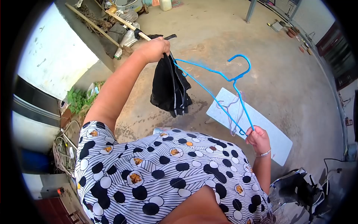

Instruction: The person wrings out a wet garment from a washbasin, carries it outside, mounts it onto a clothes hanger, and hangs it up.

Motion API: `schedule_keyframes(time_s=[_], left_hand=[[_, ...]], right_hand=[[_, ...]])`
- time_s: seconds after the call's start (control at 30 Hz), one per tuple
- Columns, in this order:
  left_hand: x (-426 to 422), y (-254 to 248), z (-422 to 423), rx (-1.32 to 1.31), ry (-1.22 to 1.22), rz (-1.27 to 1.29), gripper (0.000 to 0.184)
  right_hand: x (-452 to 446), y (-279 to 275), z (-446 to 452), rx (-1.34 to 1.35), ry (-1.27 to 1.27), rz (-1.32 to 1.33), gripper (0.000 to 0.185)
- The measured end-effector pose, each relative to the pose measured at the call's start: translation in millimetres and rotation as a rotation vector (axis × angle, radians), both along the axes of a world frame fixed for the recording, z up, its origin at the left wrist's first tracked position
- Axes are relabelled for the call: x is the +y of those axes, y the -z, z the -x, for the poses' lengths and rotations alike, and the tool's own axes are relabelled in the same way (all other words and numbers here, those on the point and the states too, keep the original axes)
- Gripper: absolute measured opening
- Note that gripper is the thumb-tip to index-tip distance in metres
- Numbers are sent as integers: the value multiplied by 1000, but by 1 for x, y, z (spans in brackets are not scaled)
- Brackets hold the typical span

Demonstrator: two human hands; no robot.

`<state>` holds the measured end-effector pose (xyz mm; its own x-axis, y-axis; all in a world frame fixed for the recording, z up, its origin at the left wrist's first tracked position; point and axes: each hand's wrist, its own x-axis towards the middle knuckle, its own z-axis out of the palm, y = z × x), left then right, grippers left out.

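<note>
My left hand (158, 49) is closed on the top of a black garment (167, 86), which hangs down below it in folds. A blue hanger (214, 71) stretches between my two hands, its hook pointing away from me. One end of the hanger meets the garment just below my left hand. My right hand (258, 137) is closed around the hanger's other end. Beneath the hanger stands a pale bench (272, 140) with pinkish hangers (234, 108) lying on it.
A wooden pole (126, 23) reaches from the upper left to near my left hand. A black chair (294, 186) stands at the lower right. Green plants (79, 100) grow at the left by the wall. A light-coloured jug (165, 4) sits at the top.
</note>
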<state>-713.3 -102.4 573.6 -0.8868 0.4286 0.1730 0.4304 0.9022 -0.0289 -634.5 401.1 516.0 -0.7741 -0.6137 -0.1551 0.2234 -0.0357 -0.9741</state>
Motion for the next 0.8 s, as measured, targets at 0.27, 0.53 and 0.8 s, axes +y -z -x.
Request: schedule_keyframes(time_s=[0.27, 0.53, 0.8], left_hand=[[21, -6, 4, -84, 103, -95, 18], [60, 1, 8, 1, 107, -189, 19], [86, 7, 21, 28, 108, -187, 18]], right_hand=[[4, 10, -11, -46, 32, -48, 24], [-51, 35, -5, -119, 103, -15, 23], [-83, 50, 1, -96, 59, -135, 24]])
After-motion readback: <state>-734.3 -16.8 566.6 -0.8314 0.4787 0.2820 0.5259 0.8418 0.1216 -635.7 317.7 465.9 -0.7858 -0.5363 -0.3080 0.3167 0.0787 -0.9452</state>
